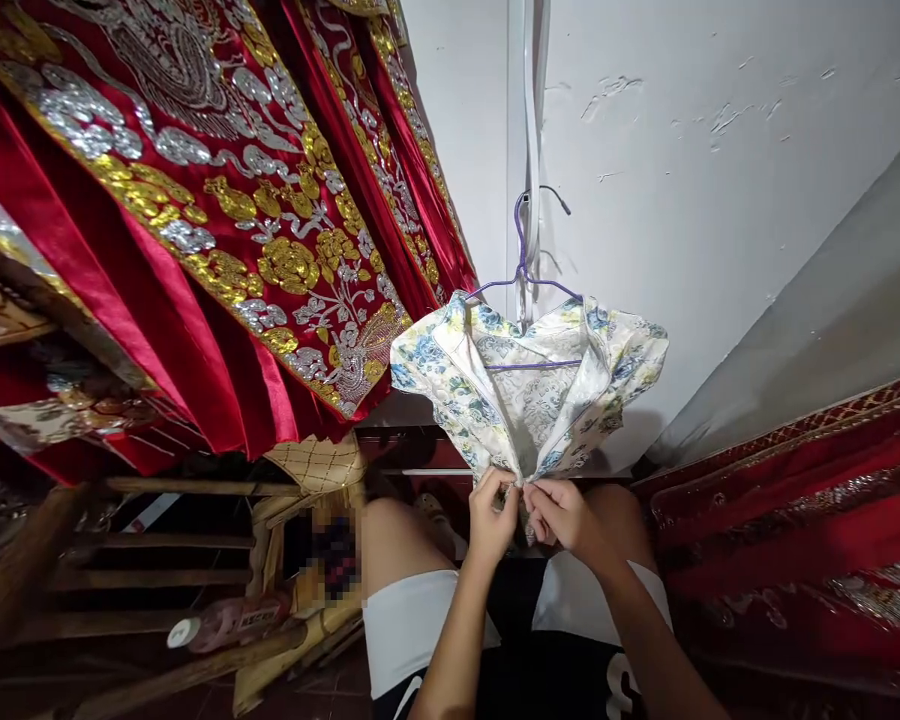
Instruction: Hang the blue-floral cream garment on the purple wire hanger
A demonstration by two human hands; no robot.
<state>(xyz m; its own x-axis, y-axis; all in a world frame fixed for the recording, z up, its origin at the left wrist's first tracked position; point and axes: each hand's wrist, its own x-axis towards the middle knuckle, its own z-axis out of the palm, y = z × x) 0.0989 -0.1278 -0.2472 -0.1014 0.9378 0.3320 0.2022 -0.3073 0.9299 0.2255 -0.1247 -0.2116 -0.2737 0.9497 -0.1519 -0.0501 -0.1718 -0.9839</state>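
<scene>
A white dress with blue and yellow flowers (457,385) hangs from a purple hanger (523,270) against the wall. Its front is unfastened at the top and spreads in a V, showing the lining. At the bottom of that V, my left hand (493,510) pinches the left edge of the opening. Close beside it, my right hand (559,512) pinches the right edge, fingers pressed together. The two hands nearly touch. Fingers hide the exact spot where the edges meet, and the lower part of the dress is mostly hidden behind my hands.
Red cloth with gold and silver embroidery (270,200) hangs at the left. A bamboo chair (165,578) stands below it, with a pink bottle (229,622) on it. More red decorated cloth (795,540) lies at the right. A white pipe (531,110) runs up the wall.
</scene>
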